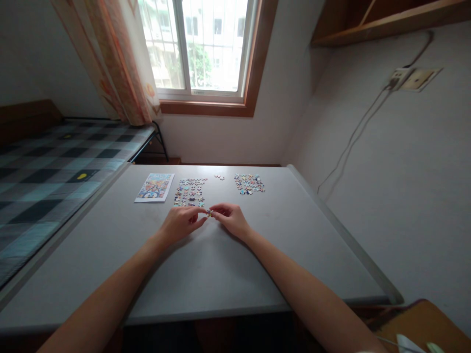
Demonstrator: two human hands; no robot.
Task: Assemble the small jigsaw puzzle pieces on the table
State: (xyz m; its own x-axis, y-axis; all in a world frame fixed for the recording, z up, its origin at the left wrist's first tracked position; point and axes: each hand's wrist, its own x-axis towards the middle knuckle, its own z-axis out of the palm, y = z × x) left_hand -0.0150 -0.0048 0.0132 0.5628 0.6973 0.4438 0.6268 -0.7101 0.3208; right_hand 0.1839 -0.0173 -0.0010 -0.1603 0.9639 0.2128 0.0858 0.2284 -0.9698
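Note:
My left hand (182, 221) and my right hand (231, 218) meet at the middle of a grey table (206, 274), fingertips pinched together on a small coloured puzzle piece (209, 213). Both hands rest on the tabletop. Just beyond them lies a spread of loose puzzle pieces (190, 191). A second heap of puzzle pieces (249, 183) lies further right, and a few stray pieces (220, 177) sit between the two groups. A colourful reference picture (155, 187) lies flat to the left of the pieces.
A bed with a checked cover (47, 171) runs along the table's left edge. A window (200, 46) with a curtain (114, 59) is behind the table. The wall on the right carries a socket (414, 78) with a hanging cable. A wooden surface (423, 328) is at lower right.

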